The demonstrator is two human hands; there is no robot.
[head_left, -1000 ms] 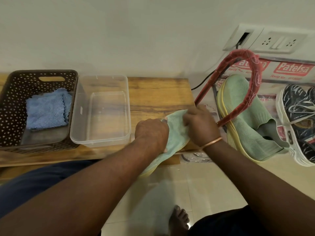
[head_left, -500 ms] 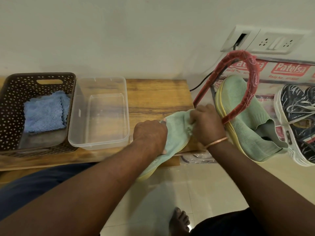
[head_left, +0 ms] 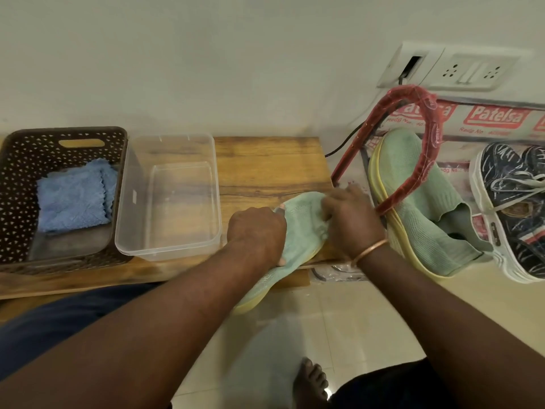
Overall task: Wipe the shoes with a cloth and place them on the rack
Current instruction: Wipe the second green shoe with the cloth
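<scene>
A pale green knit shoe (head_left: 303,231) with a yellow sole lies tilted over the front edge of the wooden bench (head_left: 265,160). My left hand (head_left: 256,234) grips its middle from the left. My right hand (head_left: 351,222) grips the fabric at its far end. No cloth shows in either hand. The matching green shoe (head_left: 424,208) leans on the rack, behind the rack's red plastic-wrapped frame (head_left: 424,113). A folded blue cloth (head_left: 73,199) lies in the brown perforated basket (head_left: 23,160) at the far left.
A clear plastic tub (head_left: 132,202) stands between the basket and the shoe. A dark patterned sneaker (head_left: 516,202) sits on the rack at the right edge. A wall socket (head_left: 472,70) with a black cable is above the rack. My bare foot (head_left: 312,382) rests on the tiled floor.
My right hand has shifted slightly over the far end of the green shoe. The left hand keeps its grip, and the shoe stays at the bench edge.
</scene>
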